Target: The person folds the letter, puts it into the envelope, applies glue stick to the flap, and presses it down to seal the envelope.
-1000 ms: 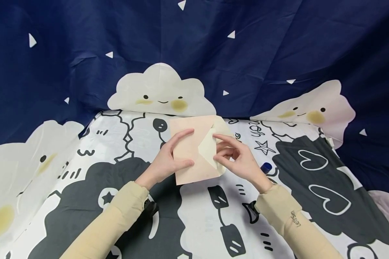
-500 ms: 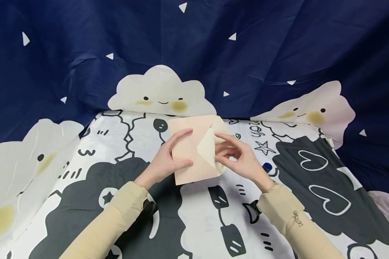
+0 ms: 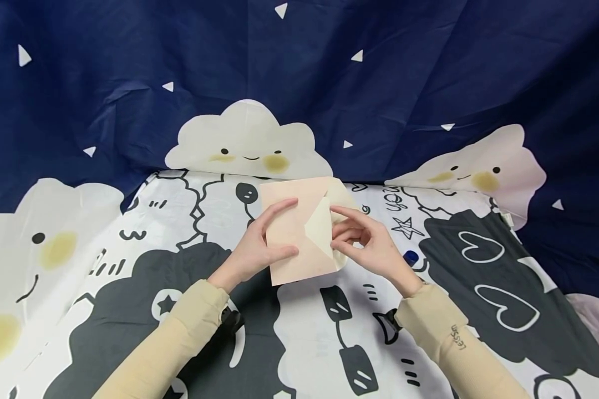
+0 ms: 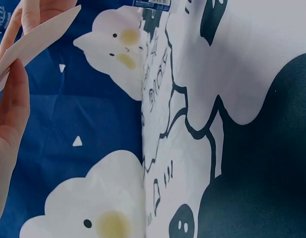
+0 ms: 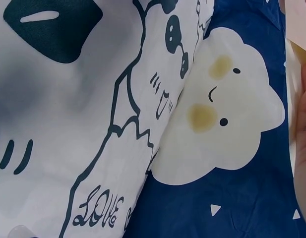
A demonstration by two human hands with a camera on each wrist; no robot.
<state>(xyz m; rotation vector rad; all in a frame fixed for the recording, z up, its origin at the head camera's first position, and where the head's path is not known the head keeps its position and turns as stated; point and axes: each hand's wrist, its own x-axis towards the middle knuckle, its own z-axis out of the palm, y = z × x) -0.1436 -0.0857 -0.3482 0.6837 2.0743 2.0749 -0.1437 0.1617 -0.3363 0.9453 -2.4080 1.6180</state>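
A pale pink envelope (image 3: pixel 299 266) with a cream inside stands tilted up above the bed-like cloth in the head view. My left hand (image 3: pixel 252 246) holds its left side, the thumb in front and other fingers out of sight behind. At the right end, the fingers of my right hand (image 3: pixel 371 244) pinch the cream paper (image 3: pixel 319 228) at the V-shaped opening; whether it is lining or a separate sheet I cannot tell. The left wrist view catches the envelope (image 4: pixel 41 37) nearly edge-on, while the right wrist view shows only a strip of the right hand (image 5: pixel 304 134).
Beneath both hands spreads a white and dark grey printed cloth (image 3: pixel 304 354). A blue round-ended object (image 3: pixel 411 257) lies on it behind the right wrist. Dark blue fabric (image 3: pixel 299 66) with cloud prints hangs at the back and sides.
The cream flap at the right bowed slightly half a second ago and lies flatter now. Both hands stay almost in place. The cloud print at far left has shifted in view.
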